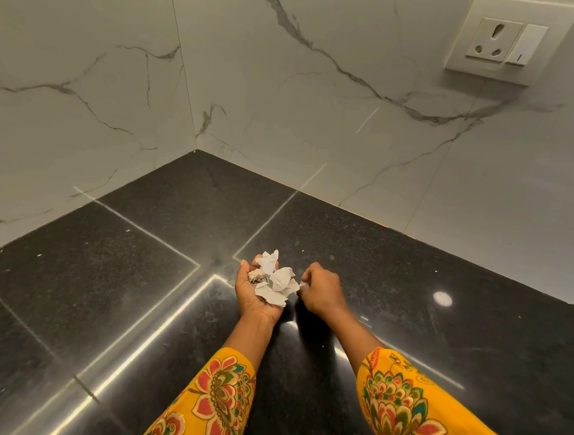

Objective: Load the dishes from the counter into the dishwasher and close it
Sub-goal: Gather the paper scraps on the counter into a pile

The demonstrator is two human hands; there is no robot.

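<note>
Two white walls point(291, 63) meet in a corner. They look like marble, with thin gray lines running across them like cracks. High on the right wall is a cream plug socket point(493, 39) with three holes, and a white switch point(526, 45) sits just beside it. Below the walls is a black, shiny table point(138, 257) with tiny speckles. Bright strips of light shine off its top, and one small round spot of light point(442, 299) glows on the right.
</note>
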